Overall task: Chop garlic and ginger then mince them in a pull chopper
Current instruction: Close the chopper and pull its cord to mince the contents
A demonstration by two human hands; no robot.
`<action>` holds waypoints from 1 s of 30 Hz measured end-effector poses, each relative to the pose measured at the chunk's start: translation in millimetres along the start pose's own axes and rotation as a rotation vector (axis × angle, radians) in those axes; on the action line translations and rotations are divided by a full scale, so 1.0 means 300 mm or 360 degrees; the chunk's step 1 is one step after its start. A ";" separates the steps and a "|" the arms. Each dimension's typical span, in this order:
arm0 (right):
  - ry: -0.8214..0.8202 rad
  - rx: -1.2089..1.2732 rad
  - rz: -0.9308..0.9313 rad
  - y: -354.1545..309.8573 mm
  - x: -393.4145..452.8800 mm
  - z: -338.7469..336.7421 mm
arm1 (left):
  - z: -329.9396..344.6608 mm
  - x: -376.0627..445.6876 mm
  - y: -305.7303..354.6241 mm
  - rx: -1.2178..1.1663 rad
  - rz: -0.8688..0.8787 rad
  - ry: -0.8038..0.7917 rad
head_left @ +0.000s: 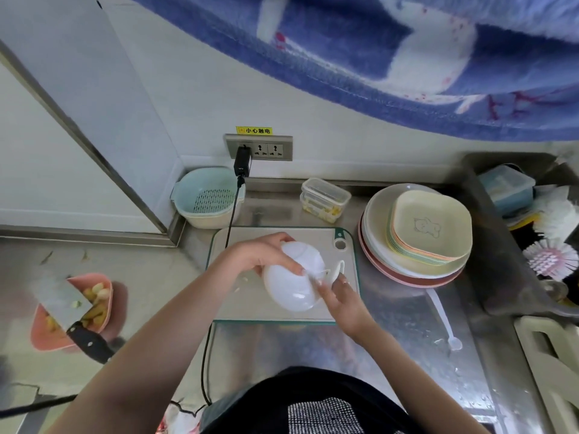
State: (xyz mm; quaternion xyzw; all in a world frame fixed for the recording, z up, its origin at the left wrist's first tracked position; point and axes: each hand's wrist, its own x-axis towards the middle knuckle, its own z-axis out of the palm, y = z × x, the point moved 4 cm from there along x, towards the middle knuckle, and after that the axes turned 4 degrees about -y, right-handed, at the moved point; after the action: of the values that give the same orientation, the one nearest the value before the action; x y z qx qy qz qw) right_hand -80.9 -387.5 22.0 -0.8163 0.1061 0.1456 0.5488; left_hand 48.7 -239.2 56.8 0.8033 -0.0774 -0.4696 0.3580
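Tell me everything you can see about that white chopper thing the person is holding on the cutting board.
The pull chopper is a rounded white tub of glossy, slightly see-through plastic, tipped on its side over the pale, green-edged cutting board. The left hand grips its upper end from above; the right hand pinches at its side, where a white loop-shaped pull handle sticks out. Whatever is inside cannot be made out.

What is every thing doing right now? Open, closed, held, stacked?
Pull chopper: tipped on the cutting board, lid on.
Left hand: holds the chopper.
Right hand: pinches the pull handle.
Cleaver: lying across the pink bowl.
Plates: stacked.
Clear boxes: lidded, stacked.
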 end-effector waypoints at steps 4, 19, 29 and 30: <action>-0.0089 0.0517 0.0092 0.016 -0.003 0.043 | -0.032 0.000 0.005 -0.0346 0.0030 0.0063; 0.0062 -0.1073 -0.0096 -0.070 0.010 0.045 | 0.108 -0.026 -0.172 -0.1522 0.0093 0.0708; -0.0127 -0.2066 -0.1064 -0.142 0.045 0.048 | 0.066 0.000 -0.194 -0.1105 -0.0318 0.0402; -0.0229 -0.2094 -0.0985 -0.124 0.060 0.067 | 0.069 0.007 -0.198 -0.1093 -0.0318 0.0429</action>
State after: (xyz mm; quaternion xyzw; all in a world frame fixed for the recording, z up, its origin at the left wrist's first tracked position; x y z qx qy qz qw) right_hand -54.1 -355.1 40.7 -0.9582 -0.2753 0.0707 -0.0335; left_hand 20.5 -207.0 10.7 0.6948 0.2110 -0.3908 0.5657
